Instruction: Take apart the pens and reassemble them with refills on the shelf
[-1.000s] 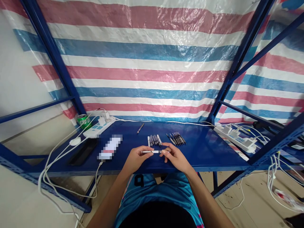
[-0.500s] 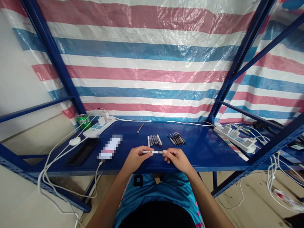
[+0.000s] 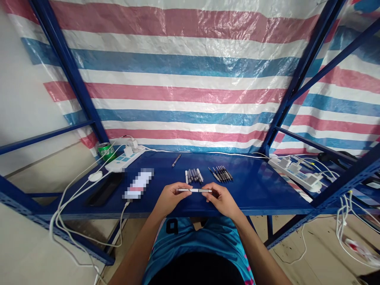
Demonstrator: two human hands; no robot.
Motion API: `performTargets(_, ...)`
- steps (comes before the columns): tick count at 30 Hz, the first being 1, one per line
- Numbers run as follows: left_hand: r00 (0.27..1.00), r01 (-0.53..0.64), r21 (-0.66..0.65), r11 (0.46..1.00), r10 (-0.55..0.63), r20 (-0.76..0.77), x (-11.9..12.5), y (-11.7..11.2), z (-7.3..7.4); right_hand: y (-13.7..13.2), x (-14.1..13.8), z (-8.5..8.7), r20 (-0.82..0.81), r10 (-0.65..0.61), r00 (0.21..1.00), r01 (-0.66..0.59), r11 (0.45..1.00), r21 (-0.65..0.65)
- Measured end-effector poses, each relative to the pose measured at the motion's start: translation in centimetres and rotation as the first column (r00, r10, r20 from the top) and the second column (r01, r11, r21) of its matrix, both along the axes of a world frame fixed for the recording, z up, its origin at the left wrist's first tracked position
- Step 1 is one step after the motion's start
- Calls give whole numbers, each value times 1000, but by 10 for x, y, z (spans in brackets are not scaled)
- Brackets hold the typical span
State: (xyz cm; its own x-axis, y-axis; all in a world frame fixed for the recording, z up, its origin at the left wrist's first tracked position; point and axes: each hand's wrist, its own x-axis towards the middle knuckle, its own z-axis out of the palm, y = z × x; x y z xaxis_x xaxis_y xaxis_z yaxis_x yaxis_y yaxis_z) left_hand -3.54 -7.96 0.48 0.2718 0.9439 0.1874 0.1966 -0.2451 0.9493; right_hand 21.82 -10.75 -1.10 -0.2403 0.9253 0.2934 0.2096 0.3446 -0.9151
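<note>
Both my hands hold one slim white and silver pen level above the blue metal shelf top. My left hand pinches its left part, and my right hand pinches its right end. Just beyond my fingers lies a row of several white and grey pens. To the right of that row lies a tight group of several dark pens. A single pen lies alone further back.
A white power strip and a green can stand at the back left. A black phone and a pixelated flat item lie left of my hands. Another power strip with white cables sits at right.
My right hand has moved to the right along the pen, and more of the pen's length now shows between my hands. My left hand stays about where it was.
</note>
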Motion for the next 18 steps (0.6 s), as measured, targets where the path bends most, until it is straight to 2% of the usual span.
performTargets(4,1000,20,-6,1000,-20,-2,0,1,-2,-1,-1,0,50,10,999,-9,1000,-19)
performTargets(10,1000,6,10,1000,-7,2,0,1,-2,-1,0,-3,-4,-16,1000,16,999,-29)
performTargets(15,1000,-9,-17,1000,9,-23,-1,1,-3,-1,1,-1,25,42,999,-40,997,-64)
performTargets(18,1000,-7,-7,1000,7,-18,0,1,-3,0,0,0,53,3,999,-1,999,-45)
